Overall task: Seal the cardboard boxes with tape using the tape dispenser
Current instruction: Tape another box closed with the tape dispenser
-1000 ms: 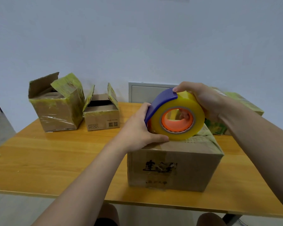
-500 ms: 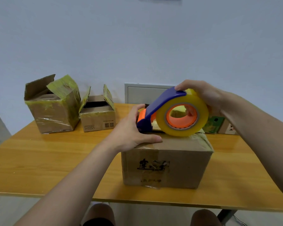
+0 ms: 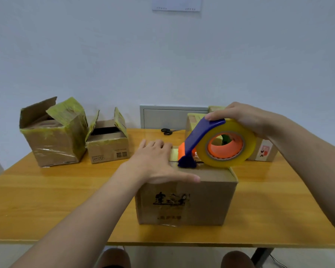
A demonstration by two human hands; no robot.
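Tape dispenser (image 3: 211, 146) sits on top of the closed cardboard box (image 3: 186, 198), centre-right of frame, blade end pointing left. Right hand (image 3: 246, 118) wraps the roll from above; left hand (image 3: 159, 161) lies spread flat, just left of the blade. Seam runs left-right, so I'd pull rightward.

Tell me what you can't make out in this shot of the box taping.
Head view:
- Top seam of the front box: covered by the left hand and tape dispenser.
- Boxes behind: mostly hidden by the dispenser and right hand.
- Contents of the open boxes: blocked by flaps.
- Wall paper: cut off by the top edge.
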